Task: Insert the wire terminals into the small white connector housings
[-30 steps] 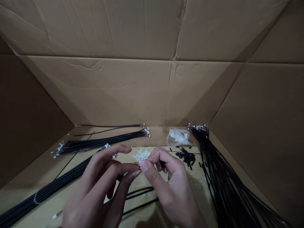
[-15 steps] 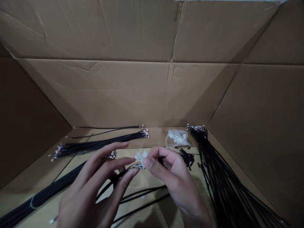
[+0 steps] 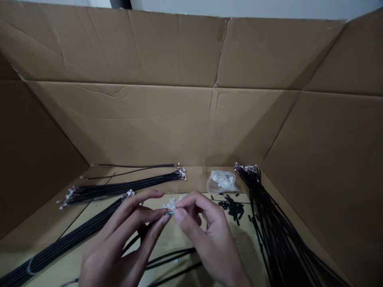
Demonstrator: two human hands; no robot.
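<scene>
My left hand [image 3: 125, 243] pinches the end of a black cable [image 3: 134, 243] between thumb and fingertips, with thin coloured wires showing at the tip. Facing it, my right hand [image 3: 206, 239] is pinched shut on a small white connector [image 3: 171, 210] at that cable end. Both hands meet over the cardboard floor near a little pile of white connectors [image 3: 172, 202], mostly hidden behind my fingers.
A large open cardboard box [image 3: 149, 119] walls me in on three sides. Black cable bundles lie left [image 3: 119, 187], lower left [image 3: 60, 247] and right [image 3: 278, 231]. A clear bag of white connectors [image 3: 223, 181] and loose black tube pieces [image 3: 233, 207] sit at the back.
The view has tilted up, showing the box's top edge. My hands stay pinched together at the cable end; the right thumb has moved slightly left onto the connector.
</scene>
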